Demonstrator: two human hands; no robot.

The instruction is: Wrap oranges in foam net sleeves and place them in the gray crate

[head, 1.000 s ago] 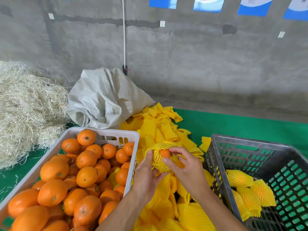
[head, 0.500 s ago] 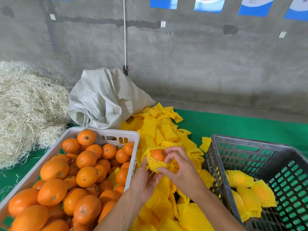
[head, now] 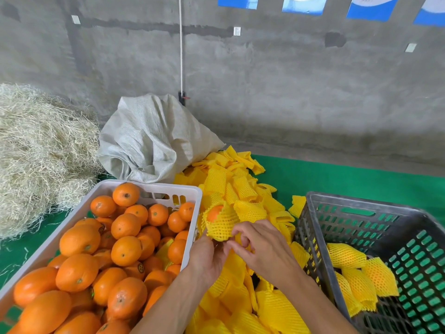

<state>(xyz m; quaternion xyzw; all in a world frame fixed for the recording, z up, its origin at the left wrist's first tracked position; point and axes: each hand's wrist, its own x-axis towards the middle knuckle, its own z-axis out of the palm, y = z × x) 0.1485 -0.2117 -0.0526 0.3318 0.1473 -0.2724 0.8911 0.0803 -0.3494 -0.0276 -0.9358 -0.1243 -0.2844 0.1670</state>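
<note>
- A bright yellow foam net sleeve (head: 222, 224) with a diamond mesh pattern is seen around a round orange fruit (head: 215, 212) — only a patch of orange peel is left showing.
- A pale grey-white plastic crate (head: 190, 191) is filled with loose oranges (head: 125, 226), deep orange with small dark stem dots.
- A dark gray slotted plastic crate (head: 356, 201) is shown — green is seen through its slots.
- A loose heap of yellow mesh sleeves (head: 240, 186) is laid on a green mat (head: 337, 177).
- An off-white woven sack (head: 154, 138), a straw-coloured pile of dry grass (head: 41, 150) and a mottled grey concrete wall (head: 289, 80) are shown behind.

gray crate (head: 313, 201) cropped right, orange (head: 215, 212) mostly sleeved
</note>
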